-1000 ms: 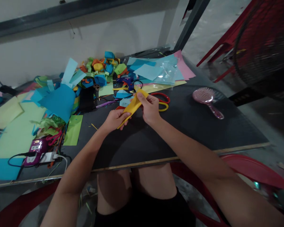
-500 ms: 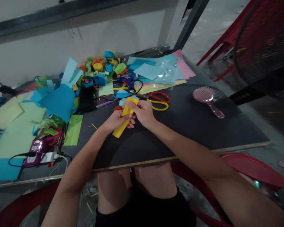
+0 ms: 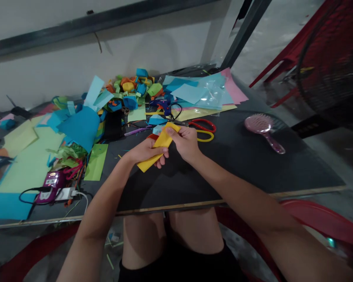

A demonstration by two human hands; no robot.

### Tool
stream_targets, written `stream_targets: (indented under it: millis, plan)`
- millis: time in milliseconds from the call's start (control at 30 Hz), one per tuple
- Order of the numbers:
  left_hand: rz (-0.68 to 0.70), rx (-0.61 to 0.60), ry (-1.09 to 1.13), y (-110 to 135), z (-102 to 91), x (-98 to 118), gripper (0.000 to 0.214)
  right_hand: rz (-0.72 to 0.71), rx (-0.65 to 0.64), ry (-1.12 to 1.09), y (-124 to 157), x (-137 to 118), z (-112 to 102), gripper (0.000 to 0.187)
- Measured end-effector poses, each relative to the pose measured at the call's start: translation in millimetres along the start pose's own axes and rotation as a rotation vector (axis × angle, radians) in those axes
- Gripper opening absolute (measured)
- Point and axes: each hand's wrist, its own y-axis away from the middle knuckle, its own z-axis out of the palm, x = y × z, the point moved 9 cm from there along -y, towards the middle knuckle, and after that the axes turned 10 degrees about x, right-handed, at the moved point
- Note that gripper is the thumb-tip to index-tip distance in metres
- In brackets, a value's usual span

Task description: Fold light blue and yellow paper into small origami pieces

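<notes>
Between my hands is a folded strip of yellow paper [image 3: 162, 147], tilted above the dark table. My left hand [image 3: 152, 152] grips its lower middle, thumb on top and fingers beneath. Near the strip's upper end, my right hand [image 3: 186, 141] pinches it between thumb and fingers. Scissors [image 3: 205, 136] with one red and one yellow handle lie just beyond my right hand. Small blue paper pieces [image 3: 156, 120] and a purple pen-like stick [image 3: 137, 131] rest behind the strip. A green paper piece [image 3: 96, 162] lies left of my left hand.
Folded coloured paper pieces [image 3: 135, 88] are heaped at the back, beside a blue glue gun [image 3: 164, 105]. Paper sheets in plastic [image 3: 195, 92] lie at the back right, a pink hairbrush [image 3: 264, 131] at the right. A purple device [image 3: 50, 187] with cables sits front left.
The yellow strip has turned to a flatter slant, its lower end swinging left. Both hands still hold it. The whole view has shifted slightly.
</notes>
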Motion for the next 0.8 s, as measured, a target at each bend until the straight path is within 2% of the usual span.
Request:
stream_targets:
  millis: [233,300,400,500,567,667,800]
  plan:
    - [0.021,0.082,0.004,-8,-6.5,-10,0.029,-0.023,0.173,-0.087,-23,15,-25,0.034]
    - [0.029,0.072,0.006,-9,-5.4,-11,0.029,0.002,0.199,-0.103,-27,20,-29,0.036]
    - [0.073,0.098,0.043,-10,-7.8,-9,0.032,0.048,0.118,-0.133,-26,19,-22,0.041]
    - [0.139,0.180,0.087,-12,-15.8,-6,0.033,0.065,-0.105,-0.075,-15,13,1,0.042]
    - [0.159,0.214,0.097,-13,-19.4,-5,0.032,0.064,-0.207,-0.025,-6,11,13,0.041]
    - [0.157,0.211,0.098,-15,-19.6,-7,0.032,0.063,-0.197,-0.018,-2,11,16,0.042]
    - [0.095,0.174,0.068,-16,-15.0,-13,0.030,0.032,-0.031,-0.055,-11,10,1,0.037]
